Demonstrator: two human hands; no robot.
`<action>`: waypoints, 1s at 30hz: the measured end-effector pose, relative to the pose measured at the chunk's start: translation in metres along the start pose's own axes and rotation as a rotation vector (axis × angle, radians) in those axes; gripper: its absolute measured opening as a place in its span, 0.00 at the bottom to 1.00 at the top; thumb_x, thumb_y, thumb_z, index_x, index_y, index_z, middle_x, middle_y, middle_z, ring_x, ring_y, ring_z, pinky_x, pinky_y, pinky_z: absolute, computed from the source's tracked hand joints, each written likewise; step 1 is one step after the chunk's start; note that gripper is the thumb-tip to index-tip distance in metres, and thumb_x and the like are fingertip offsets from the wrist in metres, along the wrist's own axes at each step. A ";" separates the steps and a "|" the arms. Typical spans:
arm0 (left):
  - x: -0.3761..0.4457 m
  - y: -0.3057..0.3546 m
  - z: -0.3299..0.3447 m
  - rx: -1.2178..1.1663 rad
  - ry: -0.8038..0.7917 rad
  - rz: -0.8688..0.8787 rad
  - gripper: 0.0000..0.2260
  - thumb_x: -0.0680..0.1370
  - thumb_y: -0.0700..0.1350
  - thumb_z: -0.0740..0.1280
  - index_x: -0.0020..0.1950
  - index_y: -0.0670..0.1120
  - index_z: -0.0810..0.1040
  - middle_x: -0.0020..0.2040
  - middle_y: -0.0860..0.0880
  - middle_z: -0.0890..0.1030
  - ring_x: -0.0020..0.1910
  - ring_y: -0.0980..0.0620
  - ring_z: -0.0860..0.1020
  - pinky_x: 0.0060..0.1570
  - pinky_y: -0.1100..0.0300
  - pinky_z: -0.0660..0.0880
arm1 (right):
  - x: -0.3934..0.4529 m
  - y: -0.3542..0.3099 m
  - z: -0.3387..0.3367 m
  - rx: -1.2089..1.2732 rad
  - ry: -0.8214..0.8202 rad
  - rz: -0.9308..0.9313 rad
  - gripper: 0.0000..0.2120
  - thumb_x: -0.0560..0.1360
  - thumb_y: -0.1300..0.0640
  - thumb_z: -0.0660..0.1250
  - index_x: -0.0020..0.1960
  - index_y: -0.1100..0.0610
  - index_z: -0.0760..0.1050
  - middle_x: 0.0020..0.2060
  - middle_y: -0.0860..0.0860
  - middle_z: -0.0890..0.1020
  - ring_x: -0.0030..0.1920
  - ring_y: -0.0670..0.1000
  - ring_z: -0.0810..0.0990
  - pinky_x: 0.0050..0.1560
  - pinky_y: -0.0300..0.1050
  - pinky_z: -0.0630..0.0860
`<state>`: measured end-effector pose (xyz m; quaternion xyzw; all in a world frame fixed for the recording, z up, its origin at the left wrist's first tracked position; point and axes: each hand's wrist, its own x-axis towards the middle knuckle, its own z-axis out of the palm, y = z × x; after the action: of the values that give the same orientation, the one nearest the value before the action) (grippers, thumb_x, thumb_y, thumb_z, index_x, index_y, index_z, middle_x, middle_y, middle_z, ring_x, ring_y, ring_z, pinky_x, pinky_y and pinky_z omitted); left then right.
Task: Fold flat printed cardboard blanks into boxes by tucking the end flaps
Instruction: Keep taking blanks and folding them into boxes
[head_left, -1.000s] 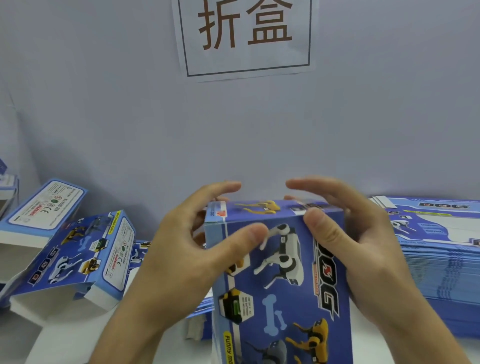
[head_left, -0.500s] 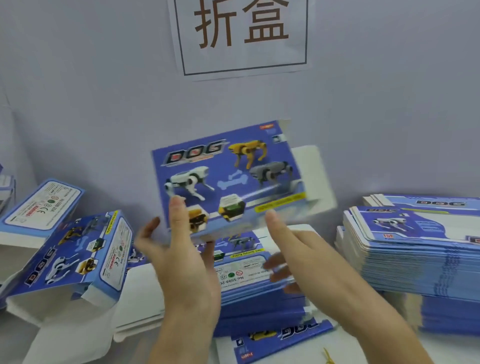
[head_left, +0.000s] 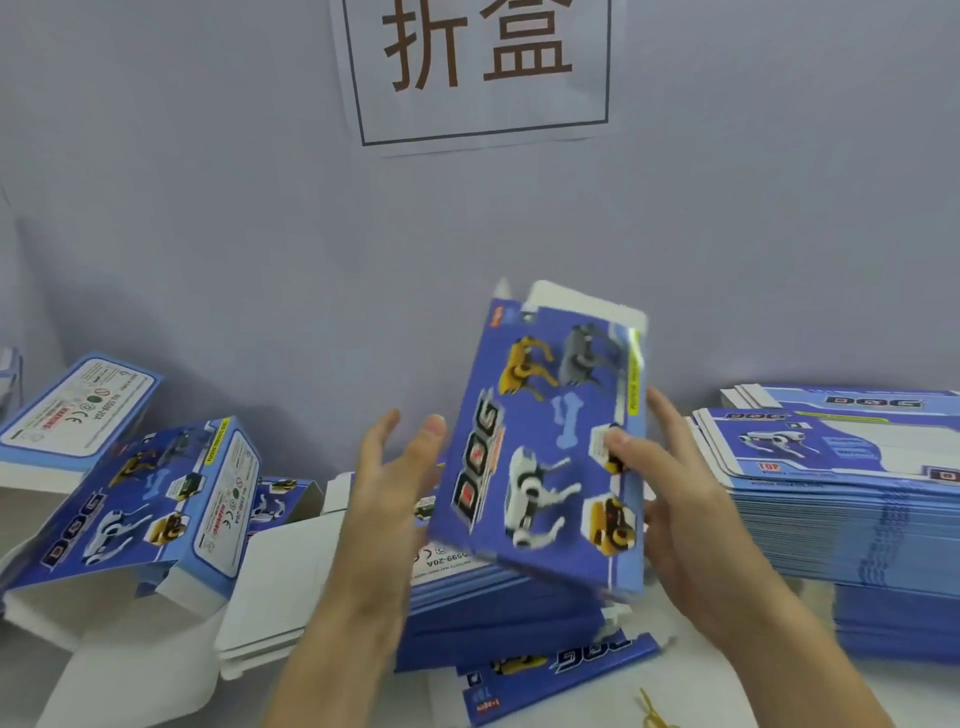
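Observation:
A blue printed box (head_left: 540, 457) with robot dogs and the word DOG is in the air at the centre, standing on end and tilted. A white end flap (head_left: 582, 304) sticks up open at its top. My right hand (head_left: 680, 509) grips the box's right edge, thumb on the printed front and fingers behind. My left hand (head_left: 389, 493) is beside the box's left edge with its fingers straight and spread; whether it touches the edge is unclear from motion blur.
A tall stack of flat blanks (head_left: 841, 499) stands at the right. Another pile of blanks (head_left: 493, 608) lies under the held box. Two folded boxes (head_left: 156, 499) (head_left: 72, 410) lean at the left. A paper sign (head_left: 483, 67) hangs on the grey wall.
The box has turned from lying wide to standing on end and shifted right and lower. My left hand has come off it; my right hand now holds its right edge.

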<state>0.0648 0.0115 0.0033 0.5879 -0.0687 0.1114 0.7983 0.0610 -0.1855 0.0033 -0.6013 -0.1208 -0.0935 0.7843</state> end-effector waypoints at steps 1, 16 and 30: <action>-0.001 0.003 -0.006 -0.018 -0.054 -0.022 0.34 0.64 0.64 0.73 0.68 0.64 0.67 0.53 0.53 0.86 0.52 0.49 0.85 0.44 0.49 0.82 | 0.000 0.002 0.000 -0.030 -0.092 0.014 0.35 0.69 0.48 0.75 0.69 0.28 0.63 0.54 0.48 0.85 0.54 0.56 0.84 0.54 0.63 0.80; -0.005 -0.008 0.011 0.024 -0.303 0.254 0.25 0.77 0.46 0.65 0.69 0.68 0.65 0.62 0.48 0.81 0.57 0.43 0.83 0.51 0.47 0.82 | 0.005 0.023 0.008 -0.135 -0.031 -0.246 0.29 0.70 0.38 0.70 0.68 0.30 0.65 0.59 0.49 0.82 0.52 0.53 0.85 0.46 0.52 0.83; -0.008 0.007 0.015 0.167 -0.147 0.409 0.18 0.78 0.48 0.63 0.67 0.58 0.67 0.63 0.42 0.78 0.57 0.37 0.80 0.56 0.34 0.76 | 0.001 0.022 0.029 -0.143 -0.021 -0.280 0.26 0.73 0.45 0.66 0.69 0.45 0.64 0.60 0.54 0.80 0.58 0.51 0.83 0.59 0.57 0.78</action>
<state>0.0554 -0.0016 0.0125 0.6323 -0.2349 0.2332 0.7005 0.0666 -0.1521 -0.0098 -0.6336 -0.2048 -0.2041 0.7176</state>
